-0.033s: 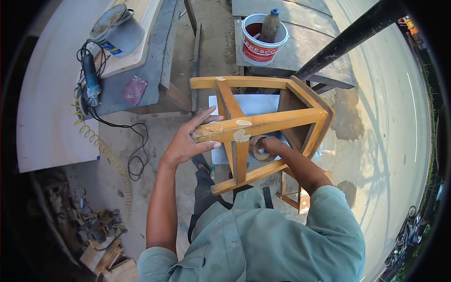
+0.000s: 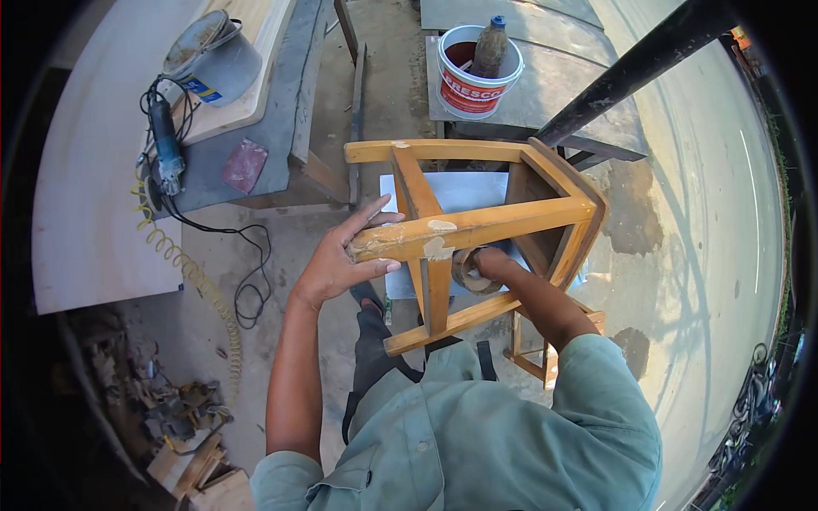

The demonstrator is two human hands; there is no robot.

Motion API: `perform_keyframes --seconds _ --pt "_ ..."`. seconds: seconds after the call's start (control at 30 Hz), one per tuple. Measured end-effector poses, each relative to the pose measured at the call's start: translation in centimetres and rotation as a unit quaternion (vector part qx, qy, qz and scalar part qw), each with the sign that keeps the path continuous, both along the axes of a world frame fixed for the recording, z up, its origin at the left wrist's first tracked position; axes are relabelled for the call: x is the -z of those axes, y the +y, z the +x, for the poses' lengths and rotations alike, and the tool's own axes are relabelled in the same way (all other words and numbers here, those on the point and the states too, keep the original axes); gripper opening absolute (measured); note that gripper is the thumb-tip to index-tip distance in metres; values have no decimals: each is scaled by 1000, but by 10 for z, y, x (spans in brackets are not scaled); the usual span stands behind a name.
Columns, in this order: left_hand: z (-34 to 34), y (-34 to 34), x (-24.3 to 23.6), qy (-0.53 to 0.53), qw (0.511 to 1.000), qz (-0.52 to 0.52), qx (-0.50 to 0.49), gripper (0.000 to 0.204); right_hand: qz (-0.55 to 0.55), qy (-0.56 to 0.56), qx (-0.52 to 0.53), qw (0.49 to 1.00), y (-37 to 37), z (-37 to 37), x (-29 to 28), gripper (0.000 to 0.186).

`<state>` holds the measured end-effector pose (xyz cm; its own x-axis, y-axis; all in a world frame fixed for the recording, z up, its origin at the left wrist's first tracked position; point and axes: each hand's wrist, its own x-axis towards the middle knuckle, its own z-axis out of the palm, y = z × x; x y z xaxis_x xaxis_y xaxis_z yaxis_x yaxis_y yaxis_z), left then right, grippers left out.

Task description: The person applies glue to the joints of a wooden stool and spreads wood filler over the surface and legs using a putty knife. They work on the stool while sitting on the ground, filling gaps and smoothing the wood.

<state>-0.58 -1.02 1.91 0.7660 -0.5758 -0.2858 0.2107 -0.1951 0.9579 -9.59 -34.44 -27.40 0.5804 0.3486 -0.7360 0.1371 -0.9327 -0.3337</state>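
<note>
A wooden stool or chair frame [image 2: 477,220] lies on its side before me, its varnished yellow-brown wood marked with pale filler patches. My left hand [image 2: 349,255] grips the left end of its upper rail, thumb below and fingers over the top. Through the frame, my right hand [image 2: 486,261] reaches down into a round, dull tan container [image 2: 467,281]; its fingers are closed around something small and pale that I cannot make out. A white board or sheet [image 2: 477,189] lies beneath, partly hidden by the wood.
A left workbench [image 2: 302,94] holds a grey bucket [image 2: 228,60], an angle grinder [image 2: 162,140] and a pink pad [image 2: 245,162]. A coiled hose [image 2: 183,268] and cable hang leftward. Ahead, a white bucket [image 2: 460,85] with a bottle sits on a platform beside a black post [image 2: 626,77]. Scraps lie lower left.
</note>
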Motion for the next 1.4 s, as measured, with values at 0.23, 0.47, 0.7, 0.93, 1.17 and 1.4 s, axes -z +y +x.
perform_keyframes --seconds 0.23,0.47,0.7,0.93,1.17,1.4 --pt "-5 0 0 13 1000 20 -12 100 6 -38 21 999 22 -10 55 41" --pt "-5 -3 -6 8 1000 18 -17 104 -12 -25 45 999 1 -7 -41 29" --pt "-5 -7 -9 -16 999 39 -20 107 -7 -155 276 949 -31 -31 -38 29" --pt "-11 -7 -13 -22 998 60 -23 109 -10 -93 261 961 -31 -21 -42 34" --pt "-11 -7 -9 -37 998 47 -19 108 59 -123 317 939 -34 -11 -121 31" --pt "-7 -10 -14 -54 996 77 -5 105 139 -301 274 903 -38 -57 -200 37"
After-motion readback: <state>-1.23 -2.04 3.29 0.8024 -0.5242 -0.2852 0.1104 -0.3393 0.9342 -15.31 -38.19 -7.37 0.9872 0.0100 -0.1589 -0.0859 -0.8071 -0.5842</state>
